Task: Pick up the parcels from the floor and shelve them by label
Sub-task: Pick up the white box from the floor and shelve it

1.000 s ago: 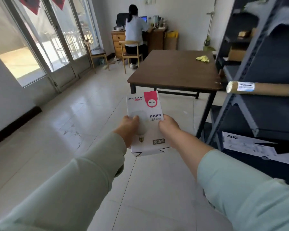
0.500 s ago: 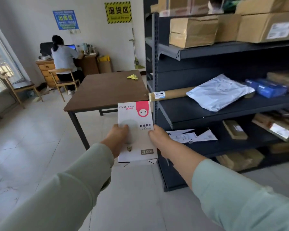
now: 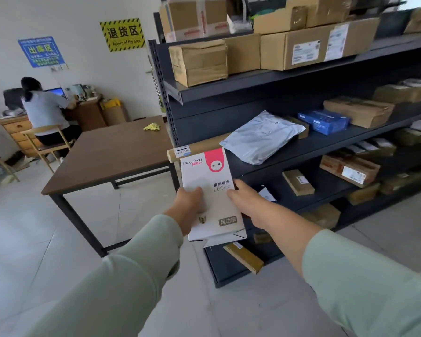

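Observation:
A white LED bulb box (image 3: 210,181) with a pink top corner is held upright in front of me, its bottom flap hanging loose. My left hand (image 3: 188,207) grips its left edge and my right hand (image 3: 247,203) grips its right edge. Behind it stands a dark metal shelving unit (image 3: 241,93) with several tiers. A cardboard tube (image 3: 199,147) with a white label juts off the middle shelf just above the box. A grey poly mailer (image 3: 260,137) lies on the same shelf.
Brown cartons (image 3: 199,60) fill the upper shelves; a blue box (image 3: 325,121) and small parcels sit lower. A brown table (image 3: 112,152) stands left of the shelves. A person (image 3: 44,110) sits at a desk by the far wall. Tiled floor (image 3: 34,239) lies to the left.
My view has swung right from the table and windows to the shelving unit, which now fills the right side. The box stays gripped in both hands, closer to the shelves.

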